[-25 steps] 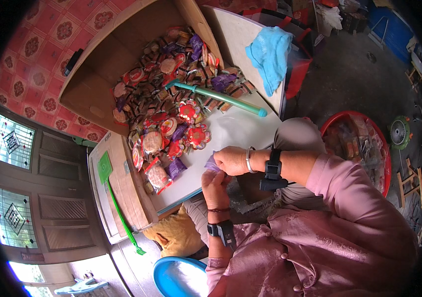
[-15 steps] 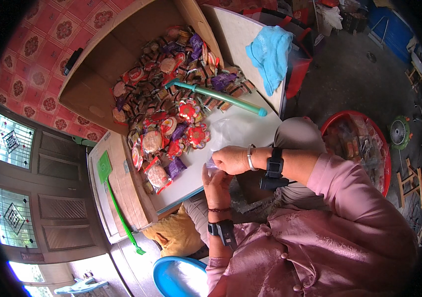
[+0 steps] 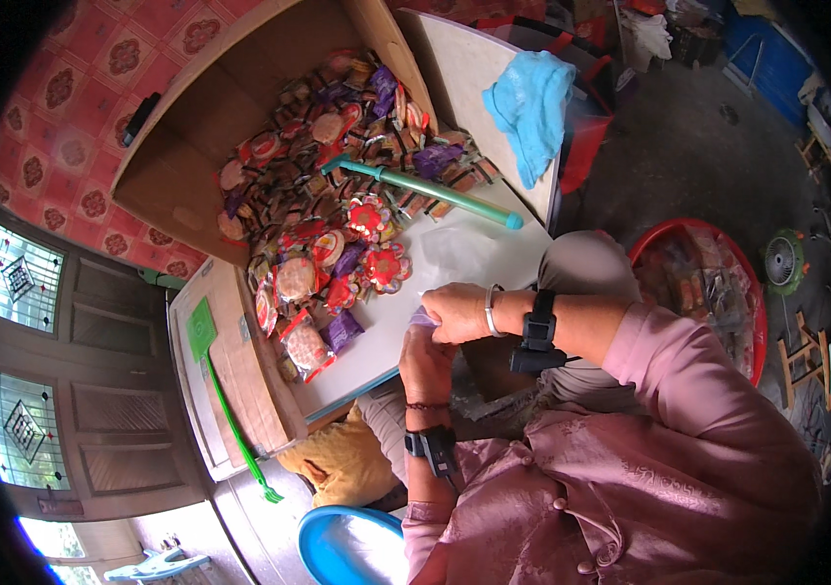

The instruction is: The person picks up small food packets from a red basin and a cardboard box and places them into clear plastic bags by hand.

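Note:
My left hand [image 3: 425, 361] and my right hand [image 3: 455, 314] meet over the near edge of a white board [image 3: 494, 253], both closed on a small purple packet [image 3: 420, 318], mostly hidden by the fingers. A crumpled clear plastic bag [image 3: 440, 253] lies just beyond them. Up and left, a heap of small wrapped snacks [image 3: 303, 146] spills from an open cardboard box [image 3: 181, 146], with red flower-shaped packs [image 3: 384, 265] and a pink round-biscuit pack [image 3: 306, 346] at its front. A green tube with a turquoise crosspiece [image 3: 445, 195] rests across the heap.
A blue cloth [image 3: 528, 112] hangs over a panel at upper right. A red basin of bags [image 3: 747, 292], green fan [image 3: 783, 263] and wooden stools [image 3: 804, 361] stand right. A green flyswatter [image 3: 203, 331] lies left, near a yellow cushion [image 3: 337, 453]. A blue basin [image 3: 323, 541] is below.
My left hand has risen slightly toward my right hand, and the fingers have shifted around the purple packet, covering more of it. The heap and the tube lie as before.

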`<state>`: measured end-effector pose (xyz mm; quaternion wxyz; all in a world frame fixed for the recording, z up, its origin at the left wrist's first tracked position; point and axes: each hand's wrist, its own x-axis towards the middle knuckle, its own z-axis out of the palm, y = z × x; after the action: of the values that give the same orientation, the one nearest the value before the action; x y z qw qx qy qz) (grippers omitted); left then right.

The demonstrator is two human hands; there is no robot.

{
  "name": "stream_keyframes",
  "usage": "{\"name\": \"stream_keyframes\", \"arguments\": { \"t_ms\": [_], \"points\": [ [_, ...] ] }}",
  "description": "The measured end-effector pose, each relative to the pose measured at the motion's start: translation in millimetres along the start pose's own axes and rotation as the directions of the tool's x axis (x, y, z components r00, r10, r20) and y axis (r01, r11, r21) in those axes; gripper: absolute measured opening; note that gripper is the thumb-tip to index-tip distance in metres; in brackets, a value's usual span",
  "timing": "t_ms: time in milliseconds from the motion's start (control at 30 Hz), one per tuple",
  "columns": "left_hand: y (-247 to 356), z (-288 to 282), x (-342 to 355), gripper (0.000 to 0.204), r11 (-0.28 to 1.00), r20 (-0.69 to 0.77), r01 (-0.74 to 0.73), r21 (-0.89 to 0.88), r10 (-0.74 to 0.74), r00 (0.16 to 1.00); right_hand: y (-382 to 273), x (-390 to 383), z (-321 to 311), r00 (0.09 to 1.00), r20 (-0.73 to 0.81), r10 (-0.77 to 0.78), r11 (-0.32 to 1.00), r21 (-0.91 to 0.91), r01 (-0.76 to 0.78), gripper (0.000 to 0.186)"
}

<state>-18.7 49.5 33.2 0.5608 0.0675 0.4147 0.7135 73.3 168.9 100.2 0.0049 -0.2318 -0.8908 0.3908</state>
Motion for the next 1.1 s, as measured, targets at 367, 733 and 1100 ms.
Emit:
{"name": "stream_keyframes", "arguments": {
  "t_ms": [367,733,1100],
  "points": [
    [1,-2,10,0.02,0.956,-0.048,-0.003,0.293,0.018,0.999,0,0,-1,0.999,0.038,0.023,0.998,0.062,-0.025,0.024],
    [-4,6,6,0.015,0.869,-0.077,-0.077,0.489,0.131,0.988,9,0,-1,0.993,-0.112,0.029,0.987,-0.154,-0.046,0.025],
    [-21,-18,23,0.015,0.547,0.146,-0.421,0.724,0.475,0.868,3,-13,13,0.988,-0.144,-0.061,0.987,-0.156,0.038,0.031]
  ]
}}
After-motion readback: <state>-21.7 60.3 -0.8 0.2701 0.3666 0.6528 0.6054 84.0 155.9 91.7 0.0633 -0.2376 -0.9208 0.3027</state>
